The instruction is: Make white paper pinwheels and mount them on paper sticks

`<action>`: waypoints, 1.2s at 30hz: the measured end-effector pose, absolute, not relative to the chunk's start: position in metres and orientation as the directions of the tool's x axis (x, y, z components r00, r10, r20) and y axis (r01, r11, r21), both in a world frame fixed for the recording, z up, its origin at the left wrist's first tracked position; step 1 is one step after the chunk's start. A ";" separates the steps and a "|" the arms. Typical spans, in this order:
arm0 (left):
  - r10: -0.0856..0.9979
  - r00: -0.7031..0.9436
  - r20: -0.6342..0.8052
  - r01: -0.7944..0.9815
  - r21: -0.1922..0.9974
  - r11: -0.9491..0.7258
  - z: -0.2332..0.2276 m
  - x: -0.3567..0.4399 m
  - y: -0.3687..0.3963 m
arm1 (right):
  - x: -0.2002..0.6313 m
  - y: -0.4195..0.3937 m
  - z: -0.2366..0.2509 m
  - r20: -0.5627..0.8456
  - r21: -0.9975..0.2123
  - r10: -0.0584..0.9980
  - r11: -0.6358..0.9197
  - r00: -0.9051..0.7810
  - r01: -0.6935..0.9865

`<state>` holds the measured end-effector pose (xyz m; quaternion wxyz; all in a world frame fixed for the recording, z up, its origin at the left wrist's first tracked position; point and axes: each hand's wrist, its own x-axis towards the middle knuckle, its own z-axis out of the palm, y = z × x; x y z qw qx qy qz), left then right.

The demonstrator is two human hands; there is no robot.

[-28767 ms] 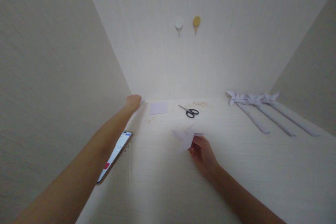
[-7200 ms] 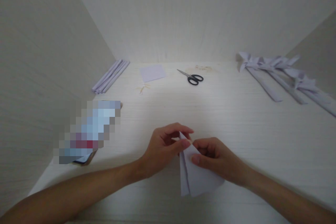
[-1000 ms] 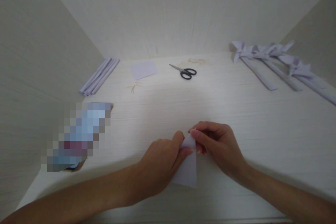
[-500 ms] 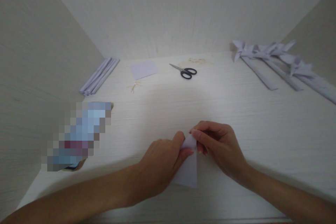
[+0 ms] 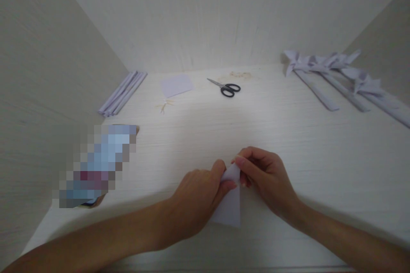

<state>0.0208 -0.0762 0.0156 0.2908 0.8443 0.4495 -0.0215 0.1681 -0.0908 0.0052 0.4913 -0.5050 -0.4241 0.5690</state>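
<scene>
Head view: paper [image 5: 229, 209], held on the near side of the scissors [image 5: 226, 88].
Left hand [image 5: 198, 196]: clasps the paper's middle.
Right hand [image 5: 267, 175]: pinches its top.
Bend: best kept taut (light fingertips).

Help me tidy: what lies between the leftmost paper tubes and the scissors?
In the head view, flat pale paper lies between the paper tubes and scissors; tan strands lie just in front.

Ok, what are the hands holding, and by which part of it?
A piece of white paper: the left hand grips it near its upper end, between thumb and fingers; the right hand pinches its top corner.
</scene>
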 end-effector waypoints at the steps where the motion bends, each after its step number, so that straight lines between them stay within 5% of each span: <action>1: 0.751 0.590 -0.296 0.775 0.469 -0.424 0.015 0.021 -0.076 | 0.168 -0.091 0.005 -0.163 -0.982 0.987 -0.163 -0.007 -0.099; 5: 0.758 0.604 -0.246 0.752 0.491 -0.440 0.012 0.020 -0.074 | 0.168 -0.090 0.006 -0.129 -0.991 0.991 -0.128 -0.033 0.027; 14: 0.760 0.622 -0.189 0.542 0.804 -0.244 0.022 0.026 -0.068 | 0.172 -0.089 0.002 -0.008 -0.984 0.997 0.005 -0.072 0.179; 20: 0.836 0.528 -0.153 0.521 0.835 -0.177 0.015 0.031 -0.064 | 0.170 -0.081 0.004 0.004 -0.971 0.999 0.014 -0.042 0.239; 36: 0.854 0.499 -0.147 0.479 0.868 -0.130 0.012 -0.003 -0.051 | 0.195 -0.035 -0.004 0.030 -0.996 0.974 0.048 0.226 -0.071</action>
